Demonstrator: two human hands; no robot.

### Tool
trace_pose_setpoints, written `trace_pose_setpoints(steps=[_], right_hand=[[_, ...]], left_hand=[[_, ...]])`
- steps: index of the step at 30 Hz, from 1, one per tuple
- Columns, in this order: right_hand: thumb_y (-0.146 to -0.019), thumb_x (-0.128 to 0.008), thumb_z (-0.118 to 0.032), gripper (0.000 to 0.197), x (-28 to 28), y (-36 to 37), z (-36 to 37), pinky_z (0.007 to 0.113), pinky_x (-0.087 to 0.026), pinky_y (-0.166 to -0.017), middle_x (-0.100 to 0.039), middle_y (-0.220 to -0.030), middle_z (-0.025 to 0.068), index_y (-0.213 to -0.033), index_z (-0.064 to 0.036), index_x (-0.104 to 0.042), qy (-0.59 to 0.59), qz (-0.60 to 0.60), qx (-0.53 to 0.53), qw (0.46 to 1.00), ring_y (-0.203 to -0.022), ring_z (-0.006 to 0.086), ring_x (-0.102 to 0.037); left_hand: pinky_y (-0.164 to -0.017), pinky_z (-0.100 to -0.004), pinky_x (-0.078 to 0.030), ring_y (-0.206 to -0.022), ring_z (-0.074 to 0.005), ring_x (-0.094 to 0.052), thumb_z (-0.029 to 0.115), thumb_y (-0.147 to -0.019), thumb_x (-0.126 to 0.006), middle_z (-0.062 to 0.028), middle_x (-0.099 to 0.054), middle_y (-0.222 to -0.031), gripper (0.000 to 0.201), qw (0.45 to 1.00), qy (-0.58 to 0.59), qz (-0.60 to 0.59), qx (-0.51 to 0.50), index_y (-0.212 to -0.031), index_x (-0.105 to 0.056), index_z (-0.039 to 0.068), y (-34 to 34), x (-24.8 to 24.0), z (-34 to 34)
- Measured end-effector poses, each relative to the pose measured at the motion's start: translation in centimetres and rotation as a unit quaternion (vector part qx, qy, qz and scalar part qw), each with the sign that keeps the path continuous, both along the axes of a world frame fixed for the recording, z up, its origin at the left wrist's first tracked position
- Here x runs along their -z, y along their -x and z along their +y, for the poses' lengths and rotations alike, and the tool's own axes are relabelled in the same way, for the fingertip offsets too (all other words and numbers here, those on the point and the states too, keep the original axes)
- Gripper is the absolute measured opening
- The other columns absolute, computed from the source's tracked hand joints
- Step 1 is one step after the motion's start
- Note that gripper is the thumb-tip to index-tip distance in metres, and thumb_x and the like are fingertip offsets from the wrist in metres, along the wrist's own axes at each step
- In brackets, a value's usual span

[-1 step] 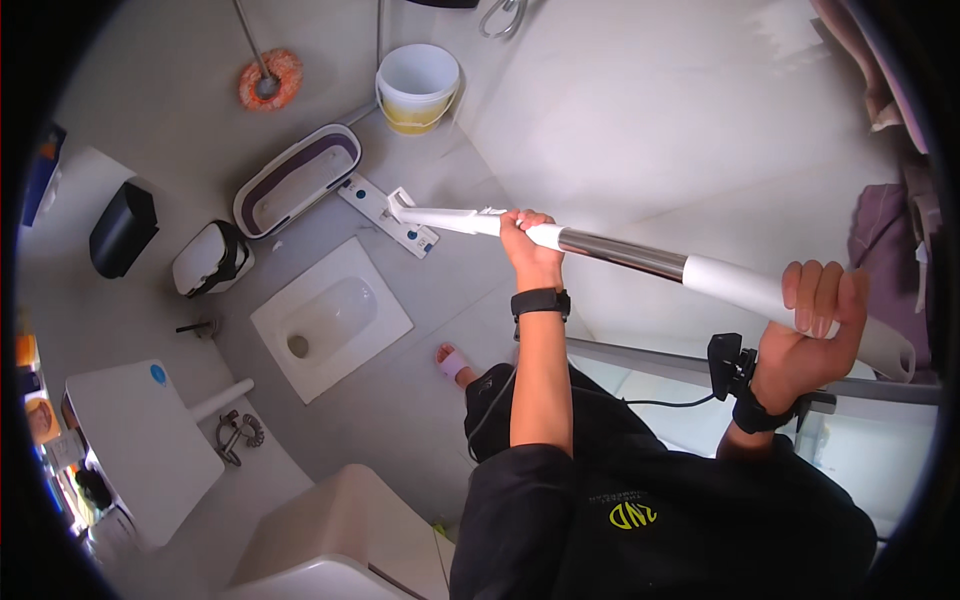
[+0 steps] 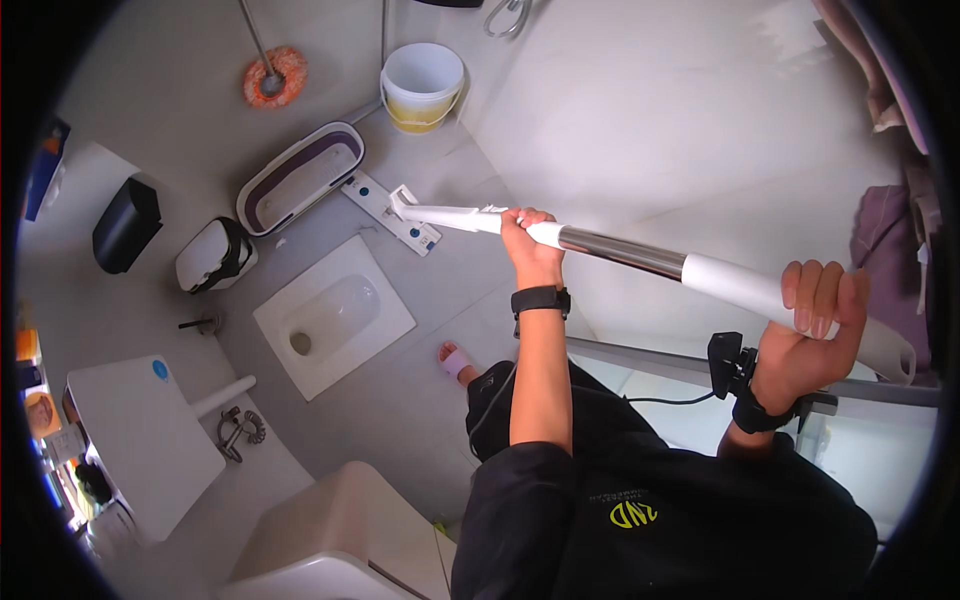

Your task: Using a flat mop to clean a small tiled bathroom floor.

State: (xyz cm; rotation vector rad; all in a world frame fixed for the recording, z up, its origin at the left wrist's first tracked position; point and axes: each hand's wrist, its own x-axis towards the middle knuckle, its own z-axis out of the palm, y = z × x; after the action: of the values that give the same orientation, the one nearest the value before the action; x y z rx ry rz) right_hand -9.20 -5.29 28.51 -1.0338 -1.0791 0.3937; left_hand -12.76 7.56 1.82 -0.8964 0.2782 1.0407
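A flat mop with a white and chrome pole (image 2: 622,251) slants across the view. My left hand (image 2: 532,245) is wrapped round the white part of the pole, below the chrome section. Near the top end, my right hand (image 2: 822,310) grips the thick white handle (image 2: 735,285), whose looped tip sticks out past it. The mop's flat white head (image 2: 418,236), marked with round blue spots, lies on the grey floor. One end of the head is close to a long oval white and purple bucket (image 2: 300,180); whether they touch, I cannot tell.
A squat toilet (image 2: 380,345) is set in the floor, with my slippered foot (image 2: 455,362) beside it. Against the walls are a white and yellow bucket (image 2: 421,88), an orange round mop (image 2: 275,78) and a small bin (image 2: 205,258). A cable runs by my right wrist.
The room has shifted very slightly in view. Both hands keep their grip, and the mop head stays at the same spot on the floor.
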Motion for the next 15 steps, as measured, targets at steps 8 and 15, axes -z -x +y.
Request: trace_pose_setpoints(steps=[8, 15], right_hand=[[-0.084, -0.034, -0.006, 0.025, -0.9, -2.2, -1.4, 0.024, -0.027, -0.05, -0.03, -0.049, -0.0019, -0.061, -0.0132, -0.026, -0.014, 0.005, -0.035, 0.999, -0.043, 0.0072, -0.029], [-0.084, -0.034, -0.007, 0.026, -2.6, -6.9, -4.0, 0.025, -0.026, -0.05, -0.028, -0.051, -0.0026, -0.06, -0.013, -0.027, -0.027, -0.036, 0.018, 0.999, -0.044, 0.007, -0.026]], left_hand=[[-0.04, -0.0192, -0.04, -0.04, -0.0067, -0.037, 0.007, -0.073, -0.04, 0.003, -0.036, -0.05, 0.011, 1.0, -0.008, -0.006, 0.009, -0.064, -0.036, 0.011, -3.2, 0.0, -1.3], [-0.04, -0.018, -0.04, -0.039, -0.0072, -0.037, 0.007, -0.071, -0.043, 0.0036, -0.034, -0.049, 0.013, 0.996, 0.037, -0.033, 0.076, -0.064, -0.033, 0.012, -10.4, -2.9, -4.2]])
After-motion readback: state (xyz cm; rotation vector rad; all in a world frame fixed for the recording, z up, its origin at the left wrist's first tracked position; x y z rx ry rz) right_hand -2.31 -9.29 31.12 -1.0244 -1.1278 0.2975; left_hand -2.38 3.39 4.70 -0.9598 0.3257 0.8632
